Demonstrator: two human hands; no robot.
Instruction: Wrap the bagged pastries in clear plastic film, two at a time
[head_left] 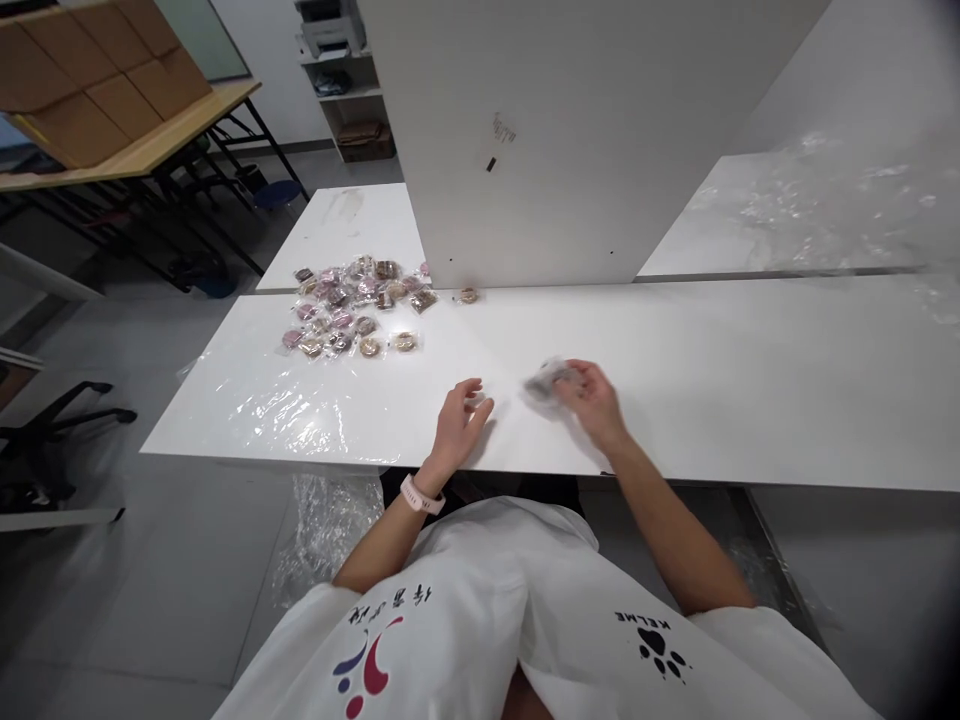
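Note:
My right hand point(594, 402) is closed on a small clear plastic packet point(546, 382) with something dark greyish inside, just over the white table point(712, 390). Motion blur hides what the packet contains. To its left, my left hand point(459, 422) hovers near the table with fingers loosely curled apart, nothing in them. A pile of individually wrapped cookies point(365, 290) in pink, brown and tan lies at the table's left back. One wrapped cookie point(406, 342) sits at the pile's right front. Another wrapped cookie point(468, 296) rests by the foot of the upright panel.
A tall white panel point(555, 150) rises behind the table. Clear plastic film point(300, 420) covers the left front of the table, and more hangs below its edge point(337, 520). A wooden table with cardboard boxes point(112, 80) and a blue stool point(277, 194) stand at the far left.

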